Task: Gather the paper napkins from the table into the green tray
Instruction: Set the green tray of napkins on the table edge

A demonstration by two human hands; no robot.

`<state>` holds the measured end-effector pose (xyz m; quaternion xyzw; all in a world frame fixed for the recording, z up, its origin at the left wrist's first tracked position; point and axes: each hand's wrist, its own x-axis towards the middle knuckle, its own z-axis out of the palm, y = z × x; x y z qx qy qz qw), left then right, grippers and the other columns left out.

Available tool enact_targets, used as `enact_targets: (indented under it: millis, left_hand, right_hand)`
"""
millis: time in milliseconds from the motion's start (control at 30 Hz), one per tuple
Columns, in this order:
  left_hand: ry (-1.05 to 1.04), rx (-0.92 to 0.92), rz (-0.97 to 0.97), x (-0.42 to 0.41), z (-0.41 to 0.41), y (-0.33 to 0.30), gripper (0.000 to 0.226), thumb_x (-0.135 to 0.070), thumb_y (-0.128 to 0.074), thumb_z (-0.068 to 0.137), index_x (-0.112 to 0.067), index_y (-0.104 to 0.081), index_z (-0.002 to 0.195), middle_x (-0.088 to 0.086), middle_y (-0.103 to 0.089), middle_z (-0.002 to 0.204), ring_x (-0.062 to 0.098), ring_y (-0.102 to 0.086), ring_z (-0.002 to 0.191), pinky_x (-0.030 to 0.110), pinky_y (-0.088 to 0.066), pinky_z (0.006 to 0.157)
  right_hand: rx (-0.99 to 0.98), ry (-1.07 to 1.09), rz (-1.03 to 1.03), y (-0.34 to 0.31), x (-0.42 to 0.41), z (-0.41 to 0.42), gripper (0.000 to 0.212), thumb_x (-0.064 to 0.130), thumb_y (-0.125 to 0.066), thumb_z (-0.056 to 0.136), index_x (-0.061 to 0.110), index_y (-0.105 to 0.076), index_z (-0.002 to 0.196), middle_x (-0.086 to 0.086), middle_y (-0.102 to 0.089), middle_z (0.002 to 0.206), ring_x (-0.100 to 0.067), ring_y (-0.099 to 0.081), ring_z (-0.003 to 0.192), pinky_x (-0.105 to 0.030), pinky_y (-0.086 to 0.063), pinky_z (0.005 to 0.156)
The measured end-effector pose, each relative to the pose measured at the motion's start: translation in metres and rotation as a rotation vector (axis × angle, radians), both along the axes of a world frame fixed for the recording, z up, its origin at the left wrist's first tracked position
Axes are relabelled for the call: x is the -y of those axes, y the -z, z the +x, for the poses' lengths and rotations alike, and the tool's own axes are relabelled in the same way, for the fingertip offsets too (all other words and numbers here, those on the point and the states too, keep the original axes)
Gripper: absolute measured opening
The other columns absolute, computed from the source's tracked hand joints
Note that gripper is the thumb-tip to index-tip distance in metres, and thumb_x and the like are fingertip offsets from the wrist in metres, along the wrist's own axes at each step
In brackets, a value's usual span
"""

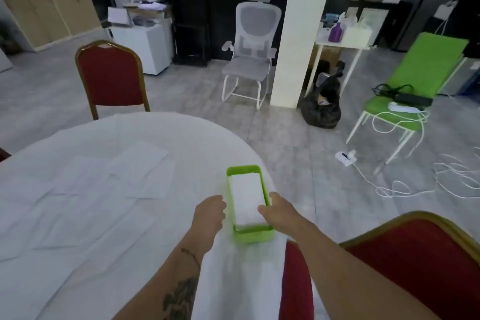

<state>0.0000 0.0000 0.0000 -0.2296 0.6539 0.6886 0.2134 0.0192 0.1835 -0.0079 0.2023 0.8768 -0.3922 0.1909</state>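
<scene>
white cloth is covering the round table (109, 215) where you are bracing the green tray (253, 235) near its edge: your left hand (209, 212) sits curled beside it, holding nothing, and your right hand (276, 212) is pinching its wall, steadying it for loading. paper napkins (245, 199) are lying stacked inside; flatter sheets (140, 163) are waiting farther off. no readable writing is showing.

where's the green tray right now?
In the head view the green tray sits near the right edge of the white table, between the left hand and right hand, with white napkins stacked inside.
</scene>
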Motion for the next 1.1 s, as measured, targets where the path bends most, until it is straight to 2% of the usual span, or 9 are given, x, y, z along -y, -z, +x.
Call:
enact_targets:
  millis: [67, 133, 267, 367, 500, 733, 867, 1000, 1100]
  left_hand:
    - [-0.021, 0.034, 0.005, -0.008, -0.002, 0.006, 0.022, -0.001, -0.051, 0.088, -0.019, -0.056, 0.076, 0.004, -0.049, 0.074, 0.019, -0.045, 0.065, 0.029, -0.032, 0.056]
    - [0.022, 0.067, -0.053, -0.013, -0.002, 0.011, 0.026, -0.001, -0.049, 0.089, -0.018, -0.051, 0.069, 0.005, -0.050, 0.075, 0.022, -0.048, 0.071, 0.032, -0.039, 0.062]
    - [0.011, 0.120, -0.071, -0.016, 0.005, 0.015, 0.007, -0.008, -0.054, 0.086, -0.012, -0.060, 0.086, 0.009, -0.052, 0.089, 0.023, -0.046, 0.084, 0.035, -0.040, 0.072]
    - [-0.005, 0.136, -0.041, -0.014, 0.007, 0.020, 0.022, -0.010, -0.054, 0.084, 0.000, -0.066, 0.100, 0.016, -0.062, 0.098, 0.027, -0.055, 0.088, 0.037, -0.047, 0.075]
    - [-0.052, 0.146, -0.057, 0.004, 0.018, 0.013, 0.029, -0.011, -0.054, 0.083, -0.005, -0.065, 0.109, 0.015, -0.066, 0.115, 0.031, -0.062, 0.107, 0.043, -0.054, 0.084]
    - [-0.061, 0.109, -0.073, 0.080, 0.040, 0.002, 0.030, -0.012, -0.056, 0.079, -0.004, -0.069, 0.104, 0.021, -0.066, 0.115, 0.035, -0.063, 0.109, 0.043, -0.058, 0.080]
    - [-0.046, 0.088, -0.065, 0.130, 0.053, 0.003, 0.028, -0.011, -0.056, 0.079, -0.003, -0.069, 0.103, 0.021, -0.067, 0.115, 0.030, -0.065, 0.097, 0.044, -0.057, 0.080]
    - [0.010, 0.097, -0.040, 0.169, 0.067, 0.013, 0.029, -0.011, -0.056, 0.081, -0.002, -0.068, 0.106, 0.018, -0.066, 0.117, 0.031, -0.063, 0.106, 0.040, -0.055, 0.082]
    - [0.059, 0.095, 0.000, 0.187, 0.077, 0.020, 0.030, -0.010, -0.054, 0.084, -0.001, -0.067, 0.110, 0.016, -0.067, 0.111, 0.026, -0.059, 0.092, 0.035, -0.050, 0.075]
  right_hand:
    - [0.007, -0.009, -0.016, 0.006, 0.000, -0.004, 0.052, 0.029, -0.047, 0.090, 0.014, -0.040, 0.139, -0.008, -0.051, 0.136, -0.020, -0.051, 0.107, -0.030, -0.038, 0.076]
    - [0.022, 0.001, -0.041, 0.012, 0.000, -0.006, 0.039, 0.023, -0.045, 0.085, 0.016, -0.049, 0.124, -0.006, -0.058, 0.121, -0.017, -0.054, 0.095, -0.030, -0.043, 0.068]
    - [0.022, 0.058, -0.072, 0.014, 0.004, -0.006, 0.040, 0.011, -0.041, 0.077, 0.016, -0.051, 0.115, -0.004, -0.056, 0.100, -0.023, -0.058, 0.090, -0.034, -0.052, 0.071]
    - [0.003, 0.052, -0.080, 0.012, 0.010, 0.001, 0.047, 0.012, -0.041, 0.073, 0.017, -0.051, 0.118, -0.006, -0.057, 0.104, -0.027, -0.059, 0.094, -0.038, -0.056, 0.077]
    - [0.004, 0.013, -0.086, 0.006, 0.030, 0.013, 0.056, 0.016, -0.040, 0.063, 0.020, -0.053, 0.118, -0.004, -0.058, 0.101, -0.027, -0.060, 0.092, -0.038, -0.056, 0.075]
    - [-0.008, -0.056, -0.109, -0.011, 0.100, 0.030, 0.067, 0.018, -0.039, 0.063, 0.021, -0.049, 0.129, -0.006, -0.058, 0.112, -0.028, -0.059, 0.099, -0.041, -0.057, 0.083]
    - [-0.022, -0.042, -0.111, -0.013, 0.148, 0.046, 0.065, 0.017, -0.038, 0.065, 0.021, -0.050, 0.129, -0.005, -0.057, 0.110, -0.028, -0.059, 0.098, -0.041, -0.057, 0.083]
    - [-0.008, 0.028, -0.097, -0.005, 0.191, 0.071, 0.064, 0.015, -0.040, 0.066, 0.019, -0.049, 0.129, -0.004, -0.058, 0.107, -0.026, -0.060, 0.095, -0.041, -0.058, 0.079]
    - [-0.023, 0.078, -0.075, 0.001, 0.212, 0.083, 0.065, 0.013, -0.042, 0.065, 0.018, -0.049, 0.130, -0.006, -0.059, 0.109, -0.027, -0.060, 0.096, -0.040, -0.058, 0.077]
